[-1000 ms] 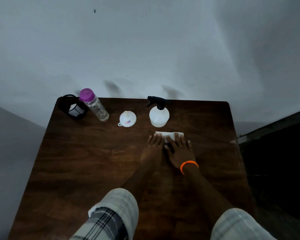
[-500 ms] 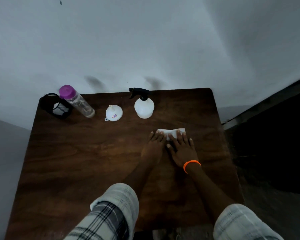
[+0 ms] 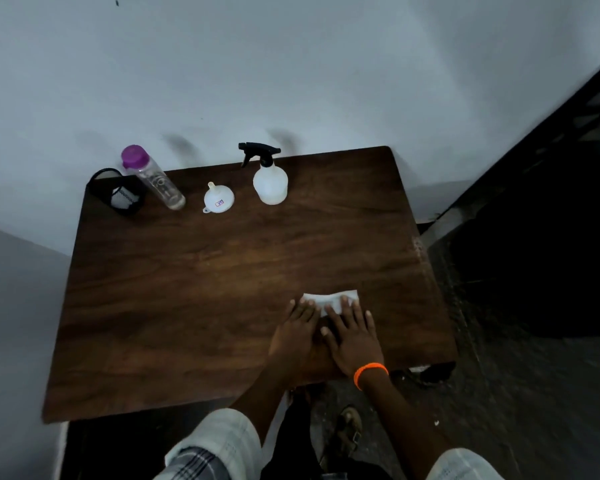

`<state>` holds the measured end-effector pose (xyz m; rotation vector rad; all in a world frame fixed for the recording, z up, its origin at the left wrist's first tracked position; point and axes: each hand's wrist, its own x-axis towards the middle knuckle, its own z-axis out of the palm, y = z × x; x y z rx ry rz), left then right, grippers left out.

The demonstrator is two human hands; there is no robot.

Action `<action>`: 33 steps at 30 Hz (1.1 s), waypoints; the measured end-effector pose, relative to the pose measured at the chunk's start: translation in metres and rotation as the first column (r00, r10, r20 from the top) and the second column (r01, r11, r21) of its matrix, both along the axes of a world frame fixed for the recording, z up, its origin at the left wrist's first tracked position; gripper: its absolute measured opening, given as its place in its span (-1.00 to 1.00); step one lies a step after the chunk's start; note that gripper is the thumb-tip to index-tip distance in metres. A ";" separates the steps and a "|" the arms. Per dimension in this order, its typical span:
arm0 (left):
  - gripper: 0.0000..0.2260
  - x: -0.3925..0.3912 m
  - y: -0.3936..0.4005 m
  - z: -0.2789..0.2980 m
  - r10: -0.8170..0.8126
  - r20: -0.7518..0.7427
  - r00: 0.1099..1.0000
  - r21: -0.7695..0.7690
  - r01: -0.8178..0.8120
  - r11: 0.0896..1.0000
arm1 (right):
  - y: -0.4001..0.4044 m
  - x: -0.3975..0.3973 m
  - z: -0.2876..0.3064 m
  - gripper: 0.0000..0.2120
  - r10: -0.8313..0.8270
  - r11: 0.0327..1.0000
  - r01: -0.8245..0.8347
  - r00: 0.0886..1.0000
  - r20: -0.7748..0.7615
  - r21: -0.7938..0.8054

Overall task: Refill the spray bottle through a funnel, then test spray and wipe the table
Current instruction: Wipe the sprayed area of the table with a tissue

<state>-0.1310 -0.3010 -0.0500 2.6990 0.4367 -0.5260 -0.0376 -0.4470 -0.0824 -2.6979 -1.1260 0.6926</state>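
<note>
A white spray bottle (image 3: 270, 183) with a black trigger head stands at the far edge of the dark wooden table (image 3: 205, 289). To its left a white funnel (image 3: 218, 199) lies mouth down, and a clear water bottle (image 3: 156, 180) with a purple cap stands beside it. My left hand (image 3: 297, 336) and my right hand (image 3: 354, 337), with an orange band at the wrist, lie flat side by side near the table's front right. Their fingers press a folded white cloth (image 3: 329, 297) onto the wood. Most of the cloth is hidden under the fingers.
A black mesh holder (image 3: 118, 195) with something white inside sits at the far left corner. A pale wall rises behind the table. Dark floor and a dark frame lie to the right; a sandalled foot (image 3: 349, 431) shows below the front edge.
Both hands and the cloth have slid toward me and to the right, away from the spray bottle. The view has pulled back, so the table's front edge now shows.
</note>
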 end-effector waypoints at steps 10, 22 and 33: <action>-0.52 -0.050 -0.110 0.000 -0.080 -0.138 0.987 0.023 0.084 0.996 | -0.105 -0.051 0.001 -0.48 -0.034 0.999 0.034 0.999 0.011 0.003; -0.49 0.024 -0.119 -0.005 -0.098 -0.136 0.986 0.099 0.112 0.989 | -0.107 0.017 0.010 -0.33 -0.084 0.995 0.083 0.996 -0.020 -0.057; -0.33 0.113 -0.018 -0.006 -0.119 -0.034 0.992 0.179 0.123 0.976 | 0.001 0.100 0.006 -0.43 -0.101 0.995 0.101 0.995 0.008 -0.015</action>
